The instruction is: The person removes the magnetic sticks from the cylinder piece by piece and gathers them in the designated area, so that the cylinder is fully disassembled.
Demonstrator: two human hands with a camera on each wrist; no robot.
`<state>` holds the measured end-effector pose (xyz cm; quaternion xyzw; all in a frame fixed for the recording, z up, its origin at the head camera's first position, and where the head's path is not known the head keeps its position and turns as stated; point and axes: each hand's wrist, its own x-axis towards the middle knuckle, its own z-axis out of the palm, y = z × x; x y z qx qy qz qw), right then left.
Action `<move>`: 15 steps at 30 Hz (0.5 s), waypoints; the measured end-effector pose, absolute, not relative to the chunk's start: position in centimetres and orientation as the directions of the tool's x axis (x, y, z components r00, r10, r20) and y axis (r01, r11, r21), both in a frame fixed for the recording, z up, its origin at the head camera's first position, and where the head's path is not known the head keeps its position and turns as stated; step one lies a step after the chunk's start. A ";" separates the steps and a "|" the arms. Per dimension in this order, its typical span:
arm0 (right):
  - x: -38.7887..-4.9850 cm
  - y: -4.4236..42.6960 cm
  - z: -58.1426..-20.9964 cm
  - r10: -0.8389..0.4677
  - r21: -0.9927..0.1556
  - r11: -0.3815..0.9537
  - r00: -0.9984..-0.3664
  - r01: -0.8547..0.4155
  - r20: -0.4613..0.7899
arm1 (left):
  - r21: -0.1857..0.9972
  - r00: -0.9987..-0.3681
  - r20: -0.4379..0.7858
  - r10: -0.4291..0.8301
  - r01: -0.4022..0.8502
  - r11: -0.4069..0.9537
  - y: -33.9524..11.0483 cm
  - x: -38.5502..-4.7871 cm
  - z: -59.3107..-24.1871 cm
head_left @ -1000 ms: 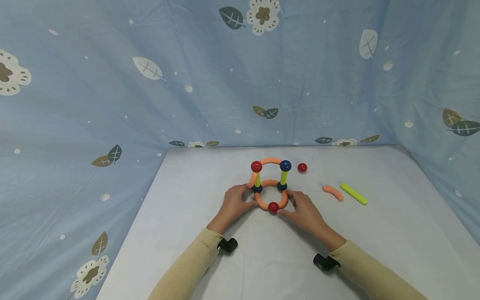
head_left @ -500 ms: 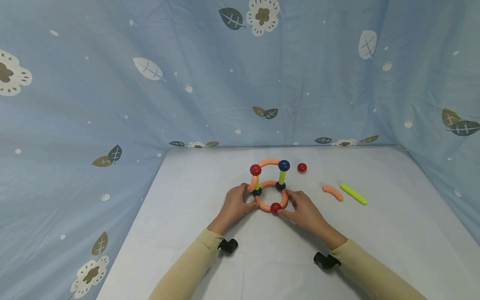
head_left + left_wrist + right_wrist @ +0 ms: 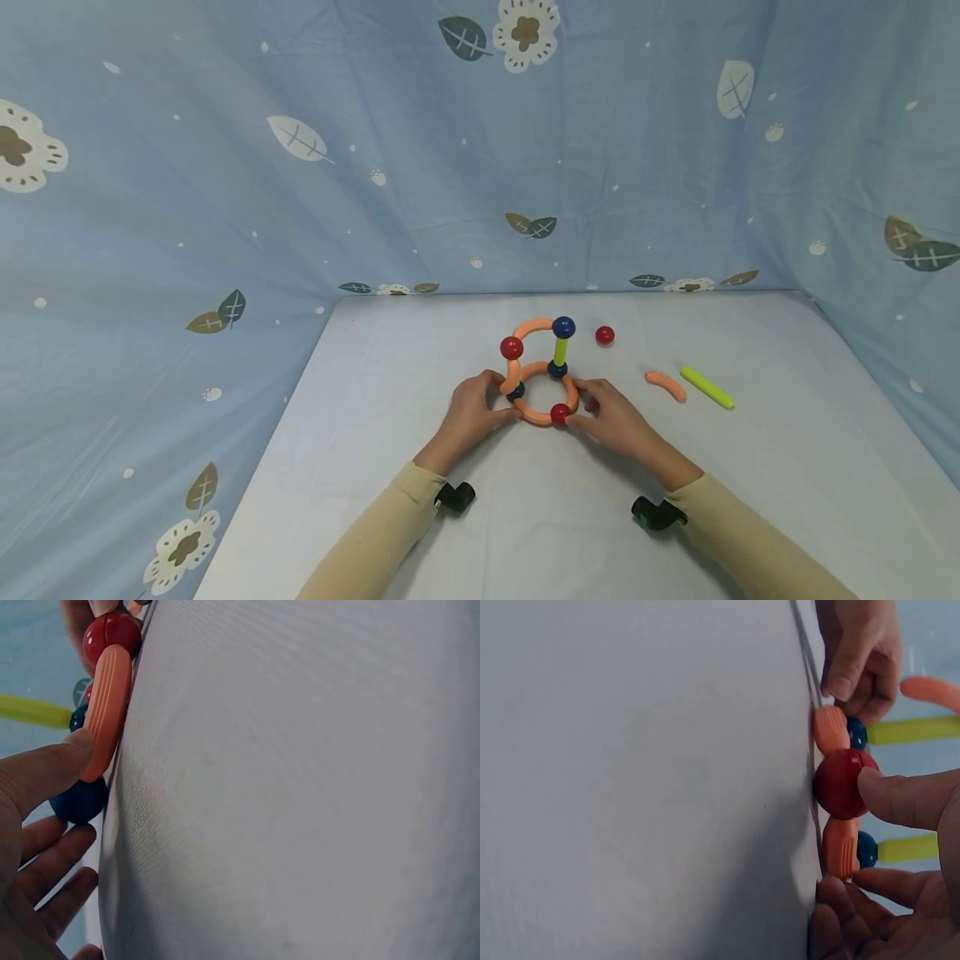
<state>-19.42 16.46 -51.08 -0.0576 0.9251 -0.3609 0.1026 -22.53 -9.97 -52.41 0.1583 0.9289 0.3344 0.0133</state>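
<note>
A ball-and-stick building toy stands mid-table, its base a ring of curved orange sticks (image 3: 534, 417) joined by balls. At the front of the ring sits a red ball (image 3: 560, 414). Yellow-green sticks (image 3: 561, 352) rise to an upper red ball (image 3: 512, 347) and an upper blue ball (image 3: 564, 327), which a curved stick links. Another orange stick (image 3: 513, 377) hangs from the upper red ball. My left hand (image 3: 471, 414) grips the ring's left side, thumb on an orange stick (image 3: 109, 712), fingers by a blue ball (image 3: 79, 801). My right hand (image 3: 617, 423) pinches the right side, thumb on the red ball (image 3: 845, 783).
Behind the toy, to its right, lies a loose red ball (image 3: 604, 335). Farther right are a loose curved orange stick (image 3: 666, 386) and a straight yellow-green stick (image 3: 707, 387). A white-covered table (image 3: 525, 533) meets a blue patterned curtain (image 3: 420, 192) at the back.
The toy has turned counterclockwise as seen from above: its front red ball slid right, the upper red ball came nearer, the upper blue ball shifted left. Both hands have moved only slightly with it.
</note>
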 end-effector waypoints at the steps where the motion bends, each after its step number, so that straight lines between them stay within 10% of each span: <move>1: -19.5 16.6 -51.1 -0.187 -0.688 0.725 -0.971 -0.034 -0.148 | 0.625 -0.948 0.085 0.307 0.291 0.725 -10.0 -22.5 -52.4; 15: -19.9 17.4 -51.0 -0.190 -0.703 0.708 -0.977 -0.070 -0.094 | 0.634 -0.938 0.105 0.329 0.318 0.705 -10.4 -21.8 -52.0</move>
